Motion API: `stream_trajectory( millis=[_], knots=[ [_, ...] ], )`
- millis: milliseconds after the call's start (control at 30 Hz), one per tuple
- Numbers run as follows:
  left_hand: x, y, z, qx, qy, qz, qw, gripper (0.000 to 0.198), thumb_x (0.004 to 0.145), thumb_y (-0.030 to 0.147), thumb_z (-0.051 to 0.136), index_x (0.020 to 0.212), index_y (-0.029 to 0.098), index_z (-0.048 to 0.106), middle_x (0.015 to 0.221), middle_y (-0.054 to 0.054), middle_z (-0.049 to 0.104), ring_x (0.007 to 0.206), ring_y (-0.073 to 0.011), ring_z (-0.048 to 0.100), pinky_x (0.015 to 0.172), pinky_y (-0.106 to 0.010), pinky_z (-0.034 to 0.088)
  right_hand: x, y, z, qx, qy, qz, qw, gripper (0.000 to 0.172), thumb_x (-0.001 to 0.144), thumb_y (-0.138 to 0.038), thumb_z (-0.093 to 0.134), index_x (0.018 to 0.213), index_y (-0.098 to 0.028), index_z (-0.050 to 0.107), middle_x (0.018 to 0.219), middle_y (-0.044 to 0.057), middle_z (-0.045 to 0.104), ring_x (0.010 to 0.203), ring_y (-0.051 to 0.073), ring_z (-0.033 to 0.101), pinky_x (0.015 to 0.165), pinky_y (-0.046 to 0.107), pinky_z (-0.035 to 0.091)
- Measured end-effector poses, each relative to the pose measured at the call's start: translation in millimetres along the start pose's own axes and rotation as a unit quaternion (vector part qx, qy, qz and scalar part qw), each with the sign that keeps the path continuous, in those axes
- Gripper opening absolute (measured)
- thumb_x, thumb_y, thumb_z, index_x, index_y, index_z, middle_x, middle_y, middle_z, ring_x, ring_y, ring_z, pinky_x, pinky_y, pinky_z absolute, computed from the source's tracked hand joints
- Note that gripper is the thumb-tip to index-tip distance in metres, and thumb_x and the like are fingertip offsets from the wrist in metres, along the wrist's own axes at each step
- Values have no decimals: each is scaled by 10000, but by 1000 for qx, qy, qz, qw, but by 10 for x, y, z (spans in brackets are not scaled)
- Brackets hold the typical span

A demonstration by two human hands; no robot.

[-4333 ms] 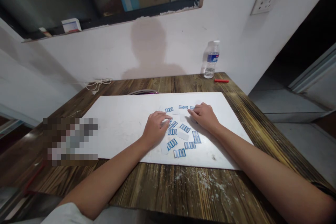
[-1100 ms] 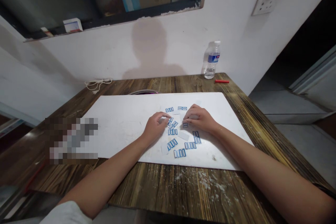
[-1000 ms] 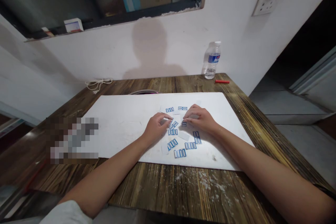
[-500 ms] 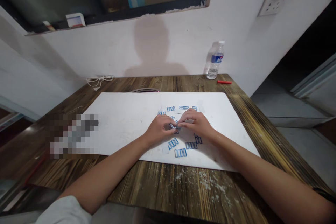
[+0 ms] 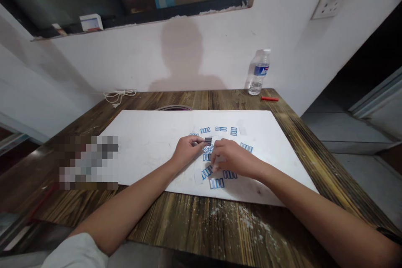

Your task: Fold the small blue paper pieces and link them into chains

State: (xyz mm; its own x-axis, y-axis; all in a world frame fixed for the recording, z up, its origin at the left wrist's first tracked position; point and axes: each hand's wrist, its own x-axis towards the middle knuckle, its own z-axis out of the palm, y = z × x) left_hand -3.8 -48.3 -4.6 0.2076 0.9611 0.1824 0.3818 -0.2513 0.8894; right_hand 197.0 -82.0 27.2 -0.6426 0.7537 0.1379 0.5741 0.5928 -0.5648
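Between the thumb and fingers of my left hand (image 5: 187, 150) is a small dark striped rectangular piece (image 5: 208, 140), held just above a white board (image 5: 144, 142). My right hand (image 5: 232, 157) hovers to the right of that piece, fingers curled with a gap between thumb and fingertips, and I see nothing in it. Around both hands, several small blue-outlined striped pieces lie on the board, among them one near the front (image 5: 216, 183) and one at the right (image 5: 246, 148). My right hand partly covers some of them.
The board rests on a dark wooden table (image 5: 194, 222). At the back right stand a water bottle (image 5: 259, 73) and a red stick-like item (image 5: 269, 99). A white cable (image 5: 119, 96) is coiled at the back left. A pixelated patch hides something on the left.
Both hands were pinched together around something small. Now my right hand has come away, towards me, and opened, while the dark striped piece shows in my left hand.
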Motion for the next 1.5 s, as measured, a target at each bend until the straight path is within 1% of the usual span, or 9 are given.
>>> stream_trajectory(
  millis=[167,400,667,833,967,1100,1233,1367,1500],
  knots=[
    [13,-4,12,-38,34,-30,998,231,723,372,728,814,160,740,839,-62,744,805,-213,678,735,-311,522,-87,-248,49,-121,-112,-1,986,260,665,-347,840,844,-201,723,961,64,623,923,233,511,712,304,332],
    [9,-2,14,-53,52,-42,996,258,708,378,737,836,155,741,860,-76,744,819,-224,682,749,-328,537,-128,-336,159,-180,-140,30,973,271,718,-342,805,887,-163,691,1007,101,617,958,268,524,710,316,344],
    [7,22,2,-48,48,-49,996,244,701,371,735,817,156,736,848,-65,743,824,-216,679,734,-301,528,-142,-308,159,-137,-112,2,984,124,736,-214,763,799,-172,665,869,57,667,880,222,546,707,296,325],
    [16,10,6,-65,36,-59,995,272,695,389,742,818,146,739,816,-68,741,774,-214,674,675,-301,531,-135,-295,98,6,-103,48,993,104,731,-117,706,685,-204,671,704,-3,672,688,150,560,617,253,338],
    [17,48,-2,-81,35,-65,994,290,697,430,733,769,150,738,768,-56,734,703,-195,658,627,-292,522,-111,-347,37,156,-31,64,985,113,756,-99,674,765,-211,672,743,-19,700,716,136,605,648,239,407],
    [2,73,-20,-100,27,-63,993,320,693,463,739,753,149,736,727,-52,721,673,-182,640,596,-274,497,-55,-295,21,209,110,101,966,40,773,-212,703,807,-224,686,801,-8,715,731,141,614,676,260,440],
    [-26,102,-45,-111,-10,-24,993,302,719,454,737,725,152,733,727,-54,712,705,-181,637,664,-286,494,-2,-129,70,280,234,158,917,175,731,-356,739,732,-202,658,724,8,690,669,150,593,631,273,438],
    [-46,146,-69,-87,-61,30,994,290,751,434,720,689,150,721,726,-59,701,713,-171,624,724,-301,483,19,-28,118,331,290,186,878,302,675,-453,762,706,-186,623,671,9,647,628,151,569,602,276,425],
    [-46,154,-73,-68,-82,46,993,300,767,443,697,677,157,718,719,-61,698,705,-172,619,732,-316,483,16,-22,141,322,292,190,880,304,672,-457,757,710,-188,620,678,12,645,620,148,553,595,275,419]
  ],
)
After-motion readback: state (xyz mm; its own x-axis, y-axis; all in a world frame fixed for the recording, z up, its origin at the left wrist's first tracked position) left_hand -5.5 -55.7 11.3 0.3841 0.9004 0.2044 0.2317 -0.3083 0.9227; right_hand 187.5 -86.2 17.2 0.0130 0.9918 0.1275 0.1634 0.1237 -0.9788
